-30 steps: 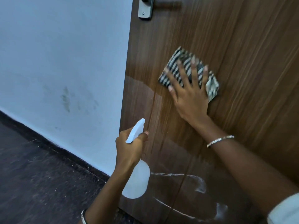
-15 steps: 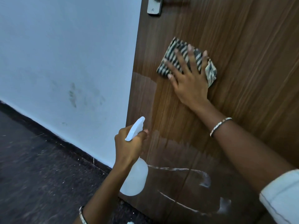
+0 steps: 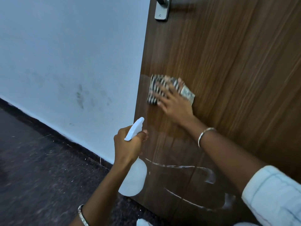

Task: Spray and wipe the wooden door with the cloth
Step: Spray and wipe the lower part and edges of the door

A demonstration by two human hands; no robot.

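Right hand flat, fingers spread on striped cloth (blurred); left hand grips spray bottle.

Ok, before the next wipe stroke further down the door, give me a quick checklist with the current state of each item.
1. Cloth flat under right hand, against the door: ok.
2. Spray bottle gripped in left hand: ok.
3. White streaks low on the door cleared: not ok.
4. Liquid left in the bottle: cannot tell.
5. Bottle clear of the cloth's path: ok.
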